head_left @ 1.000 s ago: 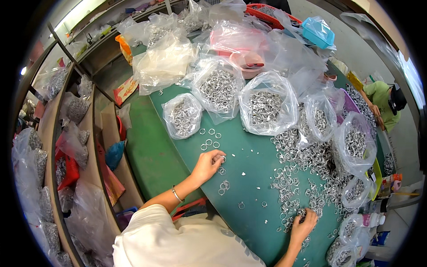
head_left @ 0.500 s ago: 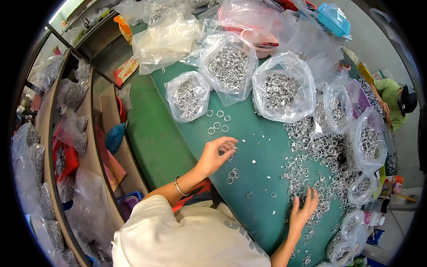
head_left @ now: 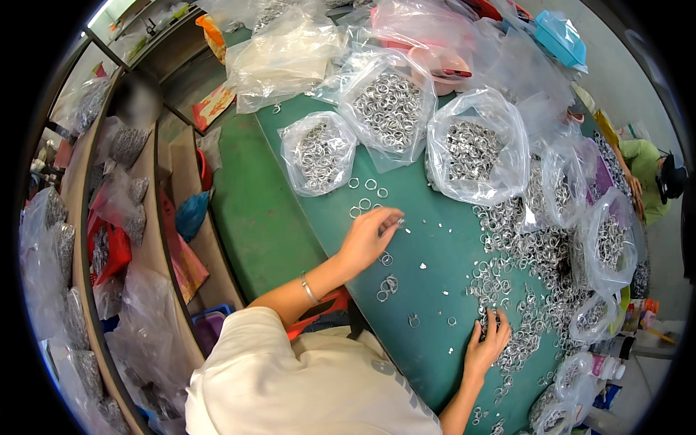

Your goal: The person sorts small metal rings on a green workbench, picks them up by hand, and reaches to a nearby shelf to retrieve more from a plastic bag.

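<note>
Head view: metal rings heap toward the bench's right edge. The right hand, spread half a second ago, now curls its fingers among them, apparently back in contact; its grip is hidden. Near the left edge, the left hand has narrowed, blurred fingers; I cannot tell what they hold.

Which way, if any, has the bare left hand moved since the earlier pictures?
Yes: against the small cluster of round silver metal rings on the green tabletop, the bare left hand has moved up the picture and slightly right.
</note>
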Demonstrator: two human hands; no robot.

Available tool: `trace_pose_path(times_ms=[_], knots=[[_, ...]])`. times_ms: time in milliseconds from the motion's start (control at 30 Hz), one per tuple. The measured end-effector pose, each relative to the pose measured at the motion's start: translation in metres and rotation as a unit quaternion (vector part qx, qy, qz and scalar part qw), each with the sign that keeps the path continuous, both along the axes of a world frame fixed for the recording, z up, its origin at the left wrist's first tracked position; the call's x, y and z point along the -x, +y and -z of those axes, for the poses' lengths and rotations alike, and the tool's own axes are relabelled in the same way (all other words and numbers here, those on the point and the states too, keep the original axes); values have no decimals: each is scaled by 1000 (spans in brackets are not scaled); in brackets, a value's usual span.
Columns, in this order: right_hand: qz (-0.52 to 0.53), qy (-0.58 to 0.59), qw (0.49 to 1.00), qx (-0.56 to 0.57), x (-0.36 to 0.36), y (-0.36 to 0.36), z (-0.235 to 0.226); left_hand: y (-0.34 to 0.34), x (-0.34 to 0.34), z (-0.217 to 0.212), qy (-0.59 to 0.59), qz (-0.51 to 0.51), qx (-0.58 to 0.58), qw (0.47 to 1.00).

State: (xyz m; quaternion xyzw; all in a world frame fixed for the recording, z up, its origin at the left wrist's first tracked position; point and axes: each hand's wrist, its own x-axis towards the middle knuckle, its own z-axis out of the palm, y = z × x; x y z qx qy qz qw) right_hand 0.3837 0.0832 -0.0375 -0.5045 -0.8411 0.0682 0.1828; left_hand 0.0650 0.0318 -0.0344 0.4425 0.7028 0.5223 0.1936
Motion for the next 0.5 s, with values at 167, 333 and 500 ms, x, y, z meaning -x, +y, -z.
trace_pose_path(times_ms=[167,333,500], knots=[[-1,20,1000,-9,0,2,-1,47,17,9,30,-14,20,999],[-22,43,999,-23,-7,2,3,65,19,19,230,-50,60,970],[68,116,991,25,-24,0,3,10,2,12,209,4,53,977]])
